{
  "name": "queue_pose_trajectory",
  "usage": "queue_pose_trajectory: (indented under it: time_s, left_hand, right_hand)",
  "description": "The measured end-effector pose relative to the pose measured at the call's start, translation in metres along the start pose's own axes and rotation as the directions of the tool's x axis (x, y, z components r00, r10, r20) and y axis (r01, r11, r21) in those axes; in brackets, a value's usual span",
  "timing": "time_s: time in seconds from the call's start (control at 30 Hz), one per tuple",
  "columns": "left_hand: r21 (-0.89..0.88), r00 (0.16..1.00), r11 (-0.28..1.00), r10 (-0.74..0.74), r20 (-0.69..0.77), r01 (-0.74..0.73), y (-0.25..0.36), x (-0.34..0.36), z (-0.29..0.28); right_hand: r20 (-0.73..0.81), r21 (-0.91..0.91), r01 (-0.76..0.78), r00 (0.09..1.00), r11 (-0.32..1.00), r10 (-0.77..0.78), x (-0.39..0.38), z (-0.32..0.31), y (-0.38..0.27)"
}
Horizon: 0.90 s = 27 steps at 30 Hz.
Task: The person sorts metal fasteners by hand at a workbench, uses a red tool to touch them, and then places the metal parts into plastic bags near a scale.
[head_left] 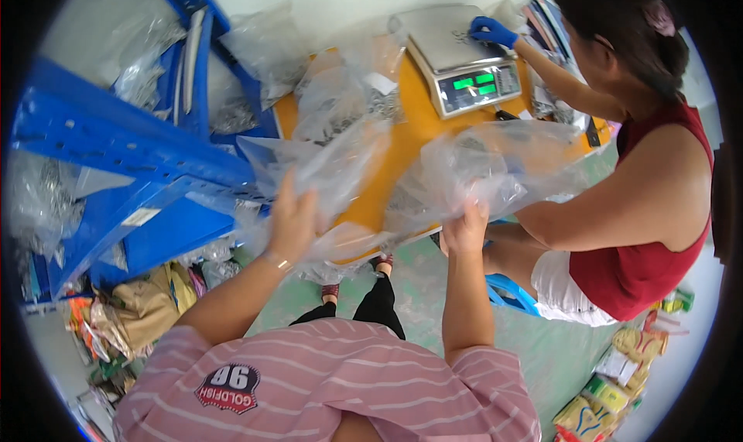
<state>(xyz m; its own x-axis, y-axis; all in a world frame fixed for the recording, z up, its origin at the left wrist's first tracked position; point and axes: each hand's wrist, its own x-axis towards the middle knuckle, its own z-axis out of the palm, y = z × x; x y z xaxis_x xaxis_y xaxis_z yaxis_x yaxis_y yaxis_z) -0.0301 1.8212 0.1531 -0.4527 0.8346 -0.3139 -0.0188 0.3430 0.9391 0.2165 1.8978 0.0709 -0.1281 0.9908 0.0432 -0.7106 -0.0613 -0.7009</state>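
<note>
My right hand (467, 225) is closed on the gathered edge of a clear plastic bag (495, 163), which spreads over the right part of the orange-yellow table (406, 144). At the table's left edge, my left hand (294, 221) is slightly blurred, its fingers closed on another clear plastic bag (329, 167). Whether that bag has anything in it I cannot tell. Beyond it lie open clear bags with small grey metal pieces (340, 117).
A digital scale (457, 51) stands at the back of the table. A co-worker in a red top (654, 202) sits at the right, a blue-gloved hand (493, 32) over its pan. Blue metal shelving (131, 140) holding bags stands close on my left. Packages (607, 388) lie at lower right.
</note>
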Motion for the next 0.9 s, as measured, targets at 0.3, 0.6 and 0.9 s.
queue_pose_trajectory:
  time_s: [0.3,0.6,0.9]
  left_hand:
    - [0.299,0.763,0.704,0.563,0.318,-0.644,-0.011,0.026,0.048]
    - [0.045,0.193,0.226,0.691,0.696,-0.973,-0.024,0.011,0.061]
    - [0.226,0.762,0.893,0.173,0.624,-0.388,-0.06,0.018,0.089]
  right_hand:
    - [0.142,-0.743,-0.144,0.92,0.653,0.364,0.003,0.066,0.02]
    - [0.504,-0.417,0.05,0.844,0.907,0.185,0.034,0.003,0.038]
    - [-0.153,0.394,-0.136,0.966,0.909,0.211,0.093,-0.012,0.099]
